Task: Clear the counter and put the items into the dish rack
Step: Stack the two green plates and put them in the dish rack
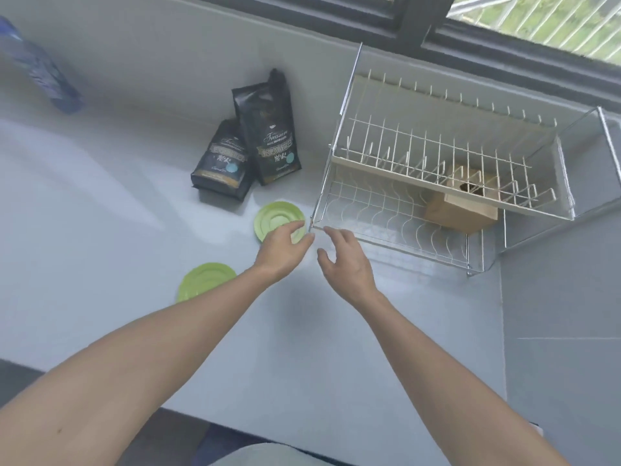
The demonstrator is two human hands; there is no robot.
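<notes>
L hand (pixel 285 245) grip spread loose, nothing held, set over near edge of green plate (pixel 279 220) prob. for pickup; R hand (pixel 346 260) grip empty too, dish rack (pixel 400 230) just beyond it; 2nd plate (pixel 205 280) behind L wrist on counter (pixel 100 230).

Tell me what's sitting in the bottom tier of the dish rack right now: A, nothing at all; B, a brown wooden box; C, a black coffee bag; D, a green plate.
B: a brown wooden box sits on the lower tier of the dish rack, while both green plates and the black bags are on the counter.
</notes>
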